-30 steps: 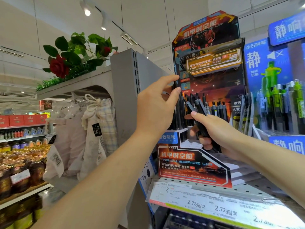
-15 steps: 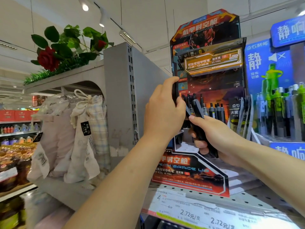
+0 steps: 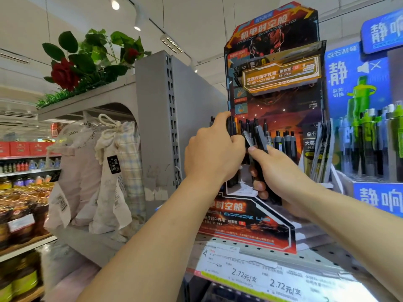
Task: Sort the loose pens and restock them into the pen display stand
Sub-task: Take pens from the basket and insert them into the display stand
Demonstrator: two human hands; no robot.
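The left hand's fingers [image 3: 224,118] are now curled around a few black pens [image 3: 231,127] standing at the left end of the stand, thumb and forefinger closed on their upper barrels; a second ago those fingers were stretched out straight above the row, and half a second ago they were only starting to bend. The left hand [image 3: 212,153] has gone from reaching to gripping, which suggests it is gathering or straightening that group, though whether the pens are being seated or lifted cannot be told.

The right hand's fingers [image 3: 259,186] are wrapped round a loose bunch of black and grey click pens [image 3: 260,138], thumb pressed on top, tips fanned upward toward the row. The right hand [image 3: 277,173] has kept this hold through all three pictures, just beside the left hand and in front of the stand's well.

The tall red-and-black printed cardboard pen display stand [image 3: 250,221] sits on a grey perforated metal shelf [image 3: 322,253]; more dark pens [image 3: 285,140] stand upright in its right half. The bunch is not yet restocked, so the task looks partly done: the left grip probably clears room for it.

To the right stands a blue display of green-topped pens [image 3: 368,136]. White price labels [image 3: 261,277] run along the shelf edge.
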